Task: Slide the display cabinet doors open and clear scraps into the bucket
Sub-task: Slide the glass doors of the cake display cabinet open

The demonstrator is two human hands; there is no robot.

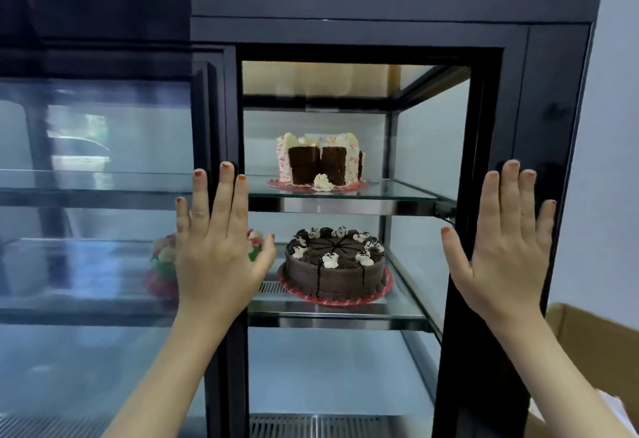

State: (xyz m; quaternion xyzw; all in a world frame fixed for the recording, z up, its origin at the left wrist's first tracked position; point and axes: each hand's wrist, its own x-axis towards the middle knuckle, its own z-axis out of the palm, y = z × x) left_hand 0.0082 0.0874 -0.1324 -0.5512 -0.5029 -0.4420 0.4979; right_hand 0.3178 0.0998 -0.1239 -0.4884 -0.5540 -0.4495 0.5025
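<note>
At the cabinet front: a tall black-framed glass display cabinet point(387, 33) stood with its right bay uncovered, cakes on glass shelves inside.
Left hand: the left hand point(218, 247) lay flat, fingers spread and gripping nothing, on the black vertical stile of the sliding glass door point(221, 119), which was pushed over the left bay.
Right hand: the right hand point(505, 247) was likewise splayed and empty, pressed against the black right-hand frame post point(484, 126).
Door relative to hand: directly under the left palm; the opening lay between the two hands.
Risk, slip: a flat palm has little purchase, so it could skid off the stile.
Risk, cakes: a reach inside could brush the round chocolate cake on a red board point(334, 263) or the cut white-iced chocolate cake point(320, 162).
Risk, door: a hard shove could likely bang the glass.
Scraps and bucket: neither visible; only a brown cardboard box point(594, 344) showed, lower right.
</note>
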